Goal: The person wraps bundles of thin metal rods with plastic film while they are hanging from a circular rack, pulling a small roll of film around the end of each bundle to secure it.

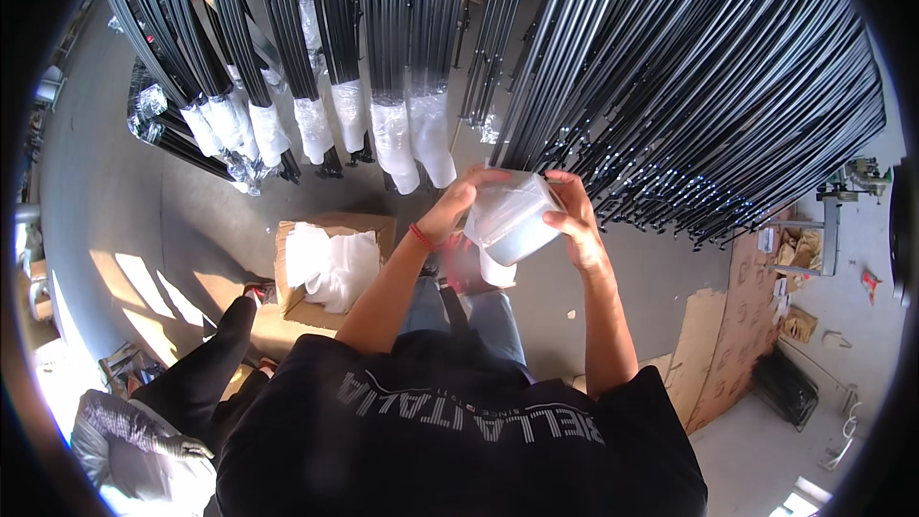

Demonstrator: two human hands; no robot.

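Both my hands hold a clear plastic bag (512, 220) up in front of me. My left hand (458, 201) pinches its upper left edge, and a red band sits on that wrist. My right hand (577, 218) grips the bag's right side. The bag is right below the lower ends of a large bundle of black rods (689, 96) that hangs on the right. To the left, several more bundles of black rods (316, 29) have their ends wrapped in white plastic (394, 139).
An open cardboard box (330, 263) with white plastic bags in it stands on the grey floor at my left. A seated person's leg in dark trousers (206, 364) is at lower left. Flat cardboard sheets (742, 325) lie at right, near a stand with small items.
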